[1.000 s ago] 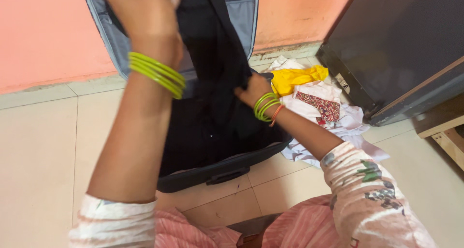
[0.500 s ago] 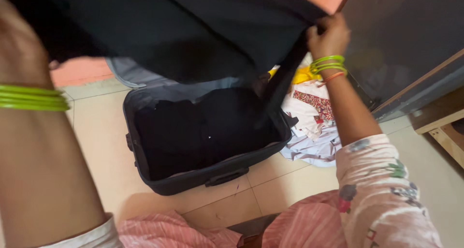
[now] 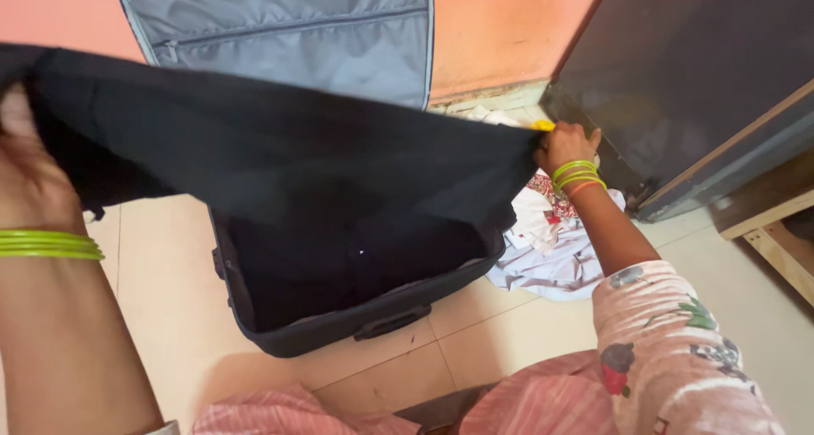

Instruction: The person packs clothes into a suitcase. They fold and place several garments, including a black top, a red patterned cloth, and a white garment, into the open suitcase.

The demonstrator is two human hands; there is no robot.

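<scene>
Black garment [image 3: 280, 151] stretched flat over the open suitcase [image 3: 339, 325], 1 edge per hand. Left hand [image 3: 30, 176] grip closed on its left edge, right hand [image 3: 564, 147] grip closed on its right. Best kept taut and level so it lies without creases. Suitcase holds dark clothes; lid [image 3: 288, 28] leans on wall. Clothes pile [image 3: 551, 240] beside.

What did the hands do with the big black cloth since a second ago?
Both hands pulled apart and lowered the black cloth, now stretched wide over the open suitcase. The left hand moved left, the right hand right. Both kept their grip. The suitcase and the clothes pile stayed put.
</scene>
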